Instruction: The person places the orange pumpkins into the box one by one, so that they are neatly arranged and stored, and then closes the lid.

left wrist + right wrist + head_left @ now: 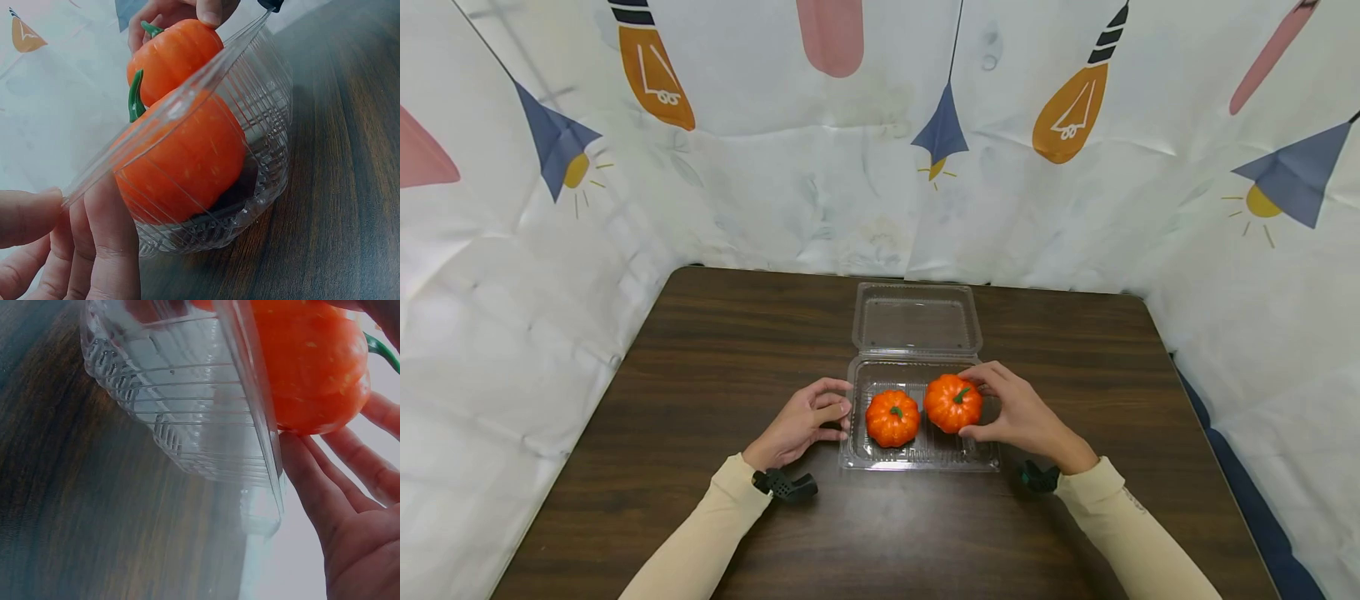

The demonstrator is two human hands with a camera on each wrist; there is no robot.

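Note:
A clear plastic clamshell box (925,465) lies on the table, its lid (917,321) folded back. One small orange toy pumpkin (892,419) with a green stem sits in the left part of the tray. My right hand (1021,415) grips a second orange pumpkin (953,404) between thumb and fingers over the right part. In the right wrist view this pumpkin (315,375) is at about rim height, mostly above the tray wall. At the box's left edge, my left hand (801,423) pinches the rim between thumb and fingers, as the left wrist view shows.
The dark wood-grain table (737,333) extends around the box on all sides. White cloth (850,200) printed with lamps and bulbs hangs behind and beside it. A black band (786,484) is worn on each wrist.

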